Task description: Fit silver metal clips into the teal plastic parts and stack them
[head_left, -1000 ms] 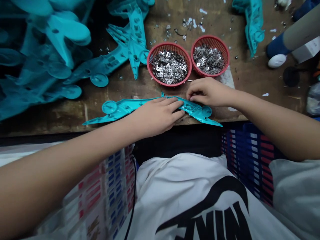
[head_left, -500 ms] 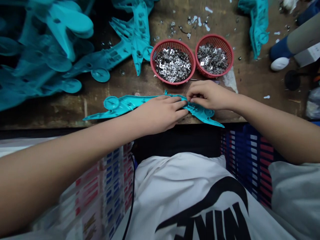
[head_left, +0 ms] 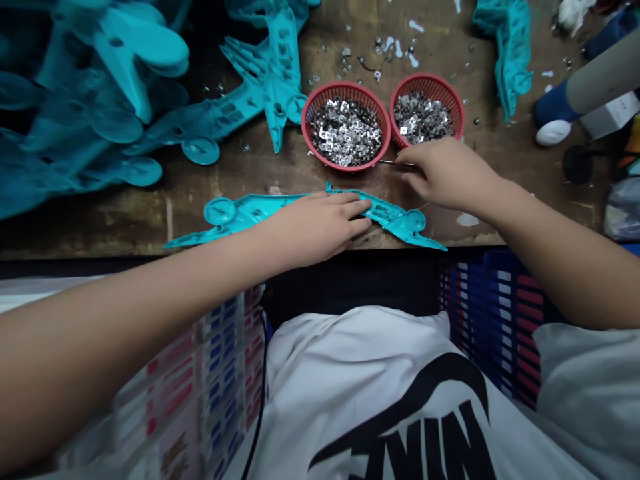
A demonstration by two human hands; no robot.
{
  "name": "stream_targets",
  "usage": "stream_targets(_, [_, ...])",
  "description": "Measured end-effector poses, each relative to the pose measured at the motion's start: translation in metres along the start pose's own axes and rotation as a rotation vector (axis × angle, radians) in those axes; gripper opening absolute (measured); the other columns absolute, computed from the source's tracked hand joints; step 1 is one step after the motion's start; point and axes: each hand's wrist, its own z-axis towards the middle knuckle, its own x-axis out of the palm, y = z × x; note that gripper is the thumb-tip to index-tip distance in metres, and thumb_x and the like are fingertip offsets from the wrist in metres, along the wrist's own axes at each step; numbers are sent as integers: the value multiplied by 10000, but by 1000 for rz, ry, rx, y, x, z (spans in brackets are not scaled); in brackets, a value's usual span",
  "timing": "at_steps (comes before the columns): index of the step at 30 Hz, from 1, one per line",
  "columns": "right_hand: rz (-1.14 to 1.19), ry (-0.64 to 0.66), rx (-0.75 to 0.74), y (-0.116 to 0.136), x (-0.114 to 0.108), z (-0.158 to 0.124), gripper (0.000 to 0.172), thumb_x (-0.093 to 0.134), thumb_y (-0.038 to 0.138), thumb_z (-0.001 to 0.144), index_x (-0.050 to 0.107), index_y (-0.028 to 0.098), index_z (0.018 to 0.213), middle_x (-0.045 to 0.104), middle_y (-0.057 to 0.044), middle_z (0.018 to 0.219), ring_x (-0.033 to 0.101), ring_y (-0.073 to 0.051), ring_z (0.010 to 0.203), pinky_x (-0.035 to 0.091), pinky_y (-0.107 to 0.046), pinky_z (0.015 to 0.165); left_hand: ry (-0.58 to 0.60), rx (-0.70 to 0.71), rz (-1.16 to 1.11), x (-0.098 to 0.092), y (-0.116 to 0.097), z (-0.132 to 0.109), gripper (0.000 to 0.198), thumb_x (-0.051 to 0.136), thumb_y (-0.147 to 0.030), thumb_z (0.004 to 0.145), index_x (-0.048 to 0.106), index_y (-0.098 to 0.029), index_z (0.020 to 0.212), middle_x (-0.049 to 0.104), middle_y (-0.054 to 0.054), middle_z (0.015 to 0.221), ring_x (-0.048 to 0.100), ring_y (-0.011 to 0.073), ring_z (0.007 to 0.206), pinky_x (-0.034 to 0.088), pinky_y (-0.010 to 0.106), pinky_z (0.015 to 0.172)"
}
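A long teal plastic part [head_left: 390, 212] with round discs and pointed ends lies along the table's front edge. My left hand [head_left: 333, 223] rests flat over its middle, fingers stretched out, hiding that stretch of it. To the right, my right hand [head_left: 445, 172] is at a thin metal tool [head_left: 393, 161] lying just in front of two red baskets. Thumb and forefinger are apart beside the tool, and the hand covers its other end. The left red basket [head_left: 303, 127] and the right red basket [head_left: 461, 110] hold many small shiny metal pieces.
More teal parts [head_left: 200, 120] are piled at the left and back, and another teal part [head_left: 513, 60] lies at the back right. Loose metal bits and pale scraps dot the wooden table [head_left: 240, 173]. A blue-and-grey cylinder [head_left: 590, 87] juts in from the right. Plastic crates [head_left: 500, 320] stand below the edge.
My right hand has left the teal part and moved right and away from me to the metal tool. The left hand stays on the part, which has barely shifted.
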Motion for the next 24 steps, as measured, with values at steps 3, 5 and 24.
stream_targets(3, [-142, 74, 94, 13, -4, -1, 484, 594, 221, 1212, 930, 216, 1560, 933, -206, 1525, 852, -450, 1321, 577, -496, 965, 6, -27, -30, -2, -2, 1, 414, 631, -238, 1262, 867, -201, 1601, 722, 190, 1905, 704, 416, 1769, 706, 554, 1334])
stream_targets(5, [-214, 139, 148, 27, -6, 0, 546, 518, 171, 1227, 903, 187, 1614, 887, -212, 1650, 848, -446, 1362, 540, -481, 922, 12, -43, -37, -2, -3, 2, 420, 615, -239, 1263, 868, -200, 1597, 739, 190, 1882, 722, 423, 1744, 720, 565, 1313])
stream_targets(24, [162, 93, -54, 32, -1, -8, 442, 713, 250, 1072, 1020, 217, 1388, 962, -109, 1085, 803, -304, 986, 514, -424, 965, -2, -89, -98, 1, 5, -3, 592, 739, -225, 1178, 787, -207, 1767, 514, 260, 2063, 609, 479, 1865, 633, 660, 1466])
